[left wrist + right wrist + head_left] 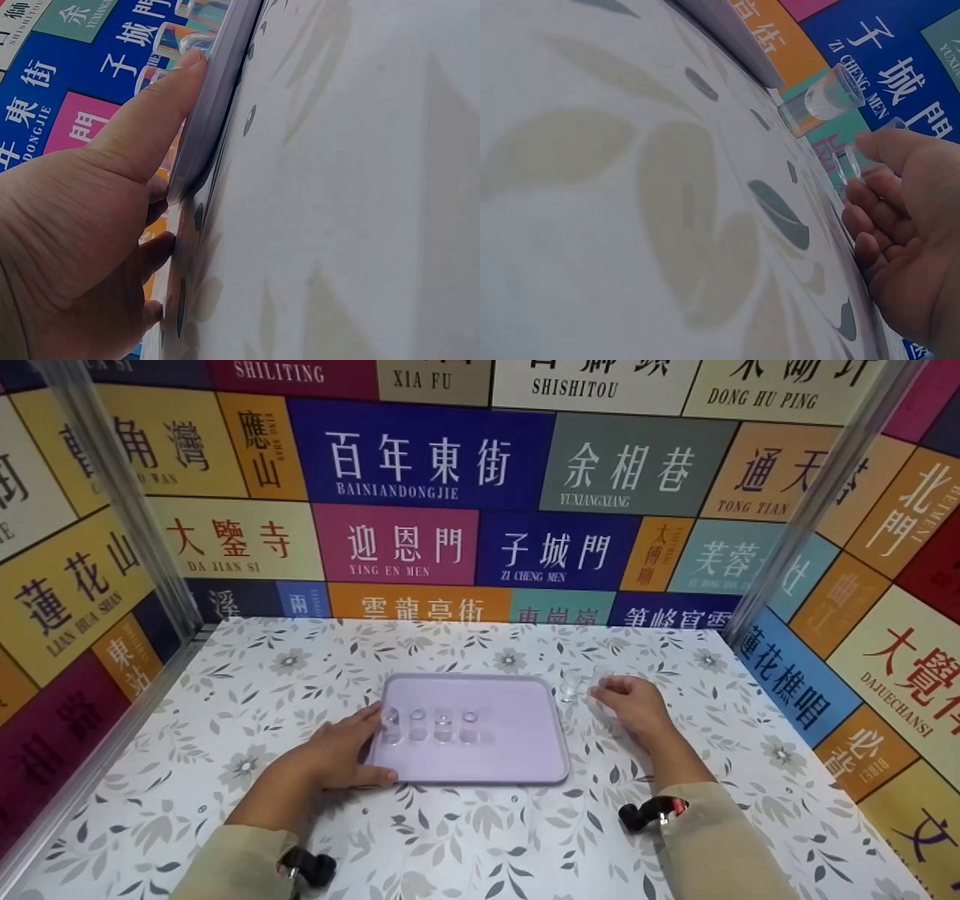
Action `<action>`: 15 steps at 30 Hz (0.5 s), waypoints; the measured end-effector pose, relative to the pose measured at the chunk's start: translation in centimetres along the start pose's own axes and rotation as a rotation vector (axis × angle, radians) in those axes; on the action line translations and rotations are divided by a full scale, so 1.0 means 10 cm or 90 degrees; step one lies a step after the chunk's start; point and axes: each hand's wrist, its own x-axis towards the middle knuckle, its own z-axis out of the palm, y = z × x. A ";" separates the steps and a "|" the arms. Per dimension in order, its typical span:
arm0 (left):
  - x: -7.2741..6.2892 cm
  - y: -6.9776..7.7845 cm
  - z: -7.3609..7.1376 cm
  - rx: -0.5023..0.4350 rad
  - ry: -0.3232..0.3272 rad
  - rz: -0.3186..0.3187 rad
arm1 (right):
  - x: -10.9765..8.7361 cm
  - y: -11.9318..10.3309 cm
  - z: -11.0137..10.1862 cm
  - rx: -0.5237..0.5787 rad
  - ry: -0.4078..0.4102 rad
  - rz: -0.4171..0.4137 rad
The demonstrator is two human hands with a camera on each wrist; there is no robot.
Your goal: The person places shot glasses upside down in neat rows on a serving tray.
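A lilac tray lies on the table with several small clear cups in a row on its left half. My left hand grips the tray's near left corner. Its thumb lies along the near rim, the other fingers at the left side. Right of the tray, my right hand pinches a small clear cup between thumb and forefinger, the thumb hiding part of it. Another clear cup stands between that hand and the tray; in the head view this cup is faint against the pattern.
The table has a white cover printed with grey leaves and flowers. Panels with coloured sign lettering rise behind it and on both sides. Clear corner posts stand at the table's back corners.
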 end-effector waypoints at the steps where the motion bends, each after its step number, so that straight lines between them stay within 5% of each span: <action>1: 0.00 0.01 0.00 -0.001 0.001 0.002 | 0.00 -0.01 0.00 0.030 0.003 0.001; 6: -0.01 0.02 -0.01 0.000 -0.002 0.002 | 0.00 -0.07 -0.01 0.160 0.012 0.021; 10: 0.00 0.03 -0.01 -0.002 -0.007 -0.006 | -0.03 -0.14 -0.01 0.196 0.031 0.023; 15: 0.01 0.02 -0.01 -0.004 -0.013 -0.017 | -0.09 -0.28 0.09 0.250 0.051 -0.033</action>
